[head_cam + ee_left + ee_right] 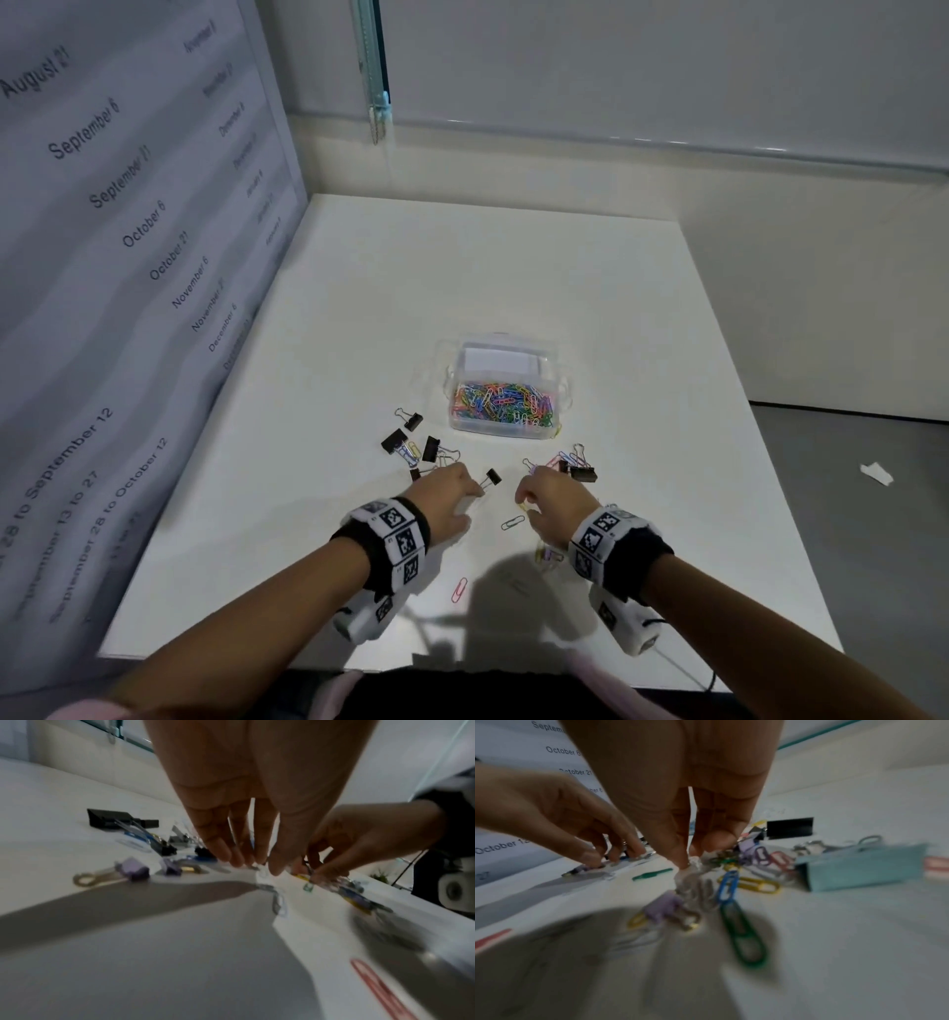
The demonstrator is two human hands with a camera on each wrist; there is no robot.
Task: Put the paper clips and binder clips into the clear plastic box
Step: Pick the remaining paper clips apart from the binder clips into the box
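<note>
Head view: both hands are lowered, fingers down, onto the table (513,288). The left hand (444,496) is pinched on the wire handle of a black binder clip (493,477). The right hand (552,506) is curled over a yellow paper clip (522,508); whether it is gripped cannot be told. Four more black binder clips (430,448) are counted at the left, one pink clip (458,589) lies near. The box (506,393), beyond the hands, is filled with coloured paper clips.
</note>
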